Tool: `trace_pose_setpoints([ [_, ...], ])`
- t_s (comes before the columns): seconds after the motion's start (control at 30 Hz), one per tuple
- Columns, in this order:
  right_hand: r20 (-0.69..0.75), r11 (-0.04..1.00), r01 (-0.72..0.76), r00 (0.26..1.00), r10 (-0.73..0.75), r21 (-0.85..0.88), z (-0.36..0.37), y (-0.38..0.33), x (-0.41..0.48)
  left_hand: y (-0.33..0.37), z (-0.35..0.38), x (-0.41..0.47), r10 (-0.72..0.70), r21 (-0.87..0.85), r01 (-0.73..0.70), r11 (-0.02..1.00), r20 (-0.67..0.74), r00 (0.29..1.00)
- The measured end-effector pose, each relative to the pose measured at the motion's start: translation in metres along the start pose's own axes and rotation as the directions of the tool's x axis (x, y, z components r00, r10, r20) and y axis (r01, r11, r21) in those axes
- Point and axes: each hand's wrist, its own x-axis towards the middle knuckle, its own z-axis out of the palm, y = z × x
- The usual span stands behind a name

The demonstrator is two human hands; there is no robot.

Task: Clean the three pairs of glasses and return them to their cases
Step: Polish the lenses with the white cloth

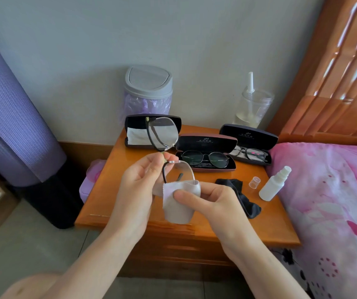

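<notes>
My left hand (139,180) pinches a pair of glasses (165,137) at the bridge and holds them upright over the bedside table (112,190). My right hand (212,201) pinches a pale cleaning cloth (178,208) round the lower lens. An open black case (133,131) with a white cloth inside stands at the back left. A maroon open case (206,140) holds round dark glasses (204,159). A dark open case (248,134) at the right holds black glasses (250,153).
A white spray bottle (273,184), its clear cap (254,182) and a black cloth (241,196) lie on the table's right side. A grey lidded bin (148,85) and a clear jar (253,106) stand behind. A pink bed (328,190) borders the right; a purple rolled mat (11,117) stands at the left.
</notes>
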Motion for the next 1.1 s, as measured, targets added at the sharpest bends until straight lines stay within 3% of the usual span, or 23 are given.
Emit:
trace_pose_setpoints([
  [0.27, -0.005, 0.997, 0.061, 0.998, -0.061, -0.043, -0.012, -0.001, 0.005, 0.004, -0.001, 0.001, -0.021, -0.014, 0.022, 1.000, 0.056, 0.998],
  [0.43, -0.026, 0.994, 0.083, 0.996, -0.085, -0.074, -0.018, -0.001, 0.010, -0.001, 0.002, -0.004, -0.038, 0.133, 0.017, 0.991, 0.161, 0.986],
  [0.6, -0.037, 0.986, 0.132, 0.990, -0.137, -0.106, -0.018, 0.001, 0.010, -0.001, 0.003, -0.005, -0.003, 0.201, -0.033, 0.979, 0.180, 0.984],
  [0.83, -0.173, 0.964, 0.244, 0.950, -0.259, -0.101, -0.030, -0.006, 0.012, 0.005, 0.001, -0.003, 0.092, 0.274, -0.136, 0.952, 0.167, 0.982],
  [1.1, -0.258, 0.965, 0.249, 0.929, -0.263, -0.088, -0.040, -0.014, 0.016, 0.006, 0.001, -0.003, 0.064, 0.364, -0.160, 0.918, 0.261, 0.963],
])
